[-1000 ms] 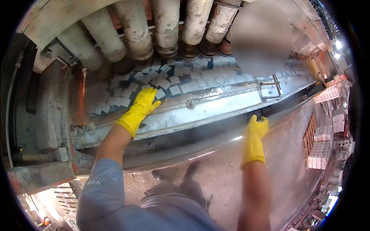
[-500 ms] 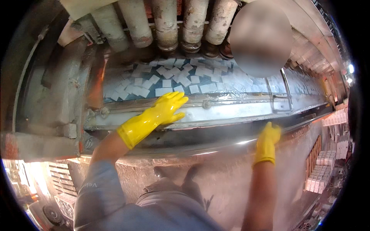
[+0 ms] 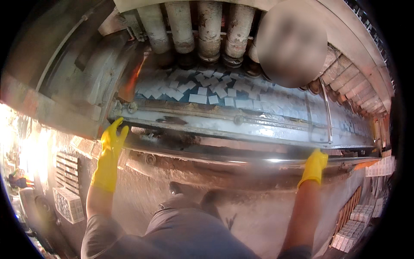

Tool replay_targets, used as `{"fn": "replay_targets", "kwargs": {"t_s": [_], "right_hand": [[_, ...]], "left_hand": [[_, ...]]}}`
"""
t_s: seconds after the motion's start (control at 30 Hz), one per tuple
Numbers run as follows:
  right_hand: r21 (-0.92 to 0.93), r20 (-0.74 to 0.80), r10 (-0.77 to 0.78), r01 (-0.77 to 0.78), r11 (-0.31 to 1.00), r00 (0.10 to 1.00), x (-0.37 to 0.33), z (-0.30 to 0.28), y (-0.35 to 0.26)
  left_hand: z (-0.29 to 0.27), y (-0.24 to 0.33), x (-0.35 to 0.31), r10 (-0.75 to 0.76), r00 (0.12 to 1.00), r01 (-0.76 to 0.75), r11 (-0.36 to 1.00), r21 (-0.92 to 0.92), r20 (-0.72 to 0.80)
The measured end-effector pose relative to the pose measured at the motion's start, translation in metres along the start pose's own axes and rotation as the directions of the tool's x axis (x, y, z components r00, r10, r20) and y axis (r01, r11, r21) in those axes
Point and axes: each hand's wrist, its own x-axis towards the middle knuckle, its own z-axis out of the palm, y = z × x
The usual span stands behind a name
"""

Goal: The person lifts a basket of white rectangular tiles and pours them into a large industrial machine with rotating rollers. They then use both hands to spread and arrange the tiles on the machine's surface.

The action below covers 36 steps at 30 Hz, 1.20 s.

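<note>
Both my hands wear yellow rubber gloves. My left hand [image 3: 113,140] is raised at the left end of the long trough, with its thumb and fingers apart and nothing visible between them. Its fingertips lie close to the trough's ledge [image 3: 168,121]; whether they touch it I cannot tell. On the right, my right hand [image 3: 316,163] is closed over the shiny metal rail [image 3: 250,159] that runs along the front. Beyond the ledge, many small pale rectangular pieces [image 3: 198,99] lie scattered over a wet, dark surface. A thin metal rod frame [image 3: 328,112] stands above my right hand.
Thick, dirty pipes [image 3: 209,32] stand along the back, and a blurred round patch hides part of them. Big metal housing [image 3: 86,69] rises at the left. A slatted pallet [image 3: 67,172] and a white crate [image 3: 68,205] are on the left floor; stacked white blocks [image 3: 351,228] at the right.
My left hand has moved left and down, from over the ledge's middle to the trough's left end. My right hand stays at the rail. The view has shifted.
</note>
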Motion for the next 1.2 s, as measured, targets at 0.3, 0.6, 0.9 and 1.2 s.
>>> {"fn": "replay_targets", "kwargs": {"t_s": [0.3, 0.6, 0.9, 1.2], "right_hand": [[0.041, -0.046, 0.077, -0.075, 0.996, 0.996, -0.025, -0.057, -0.068], [-0.256, -0.035, -0.216, 0.2, 0.946, 0.976, -0.018, -0.065, -0.123], [-0.123, 0.27, -0.175, 0.214, 0.969, 0.947, 0.016, -0.049, -0.133], [-0.244, 0.338, -0.207, 0.298, 0.923, 0.918, 0.037, -0.028, -0.146]], "left_hand": [[0.017, -0.019, 0.048, -0.342, 0.93, 0.342, 0.939, 0.027, 0.132], [0.021, -0.011, 0.078, -0.331, 0.944, 0.328, 0.932, 0.156, -0.009], [0.021, 0.003, 0.095, -0.398, 0.917, 0.389, 0.892, 0.232, -0.006], [0.02, 0.016, 0.104, -0.458, 0.889, 0.435, 0.858, 0.273, 0.021]]}}
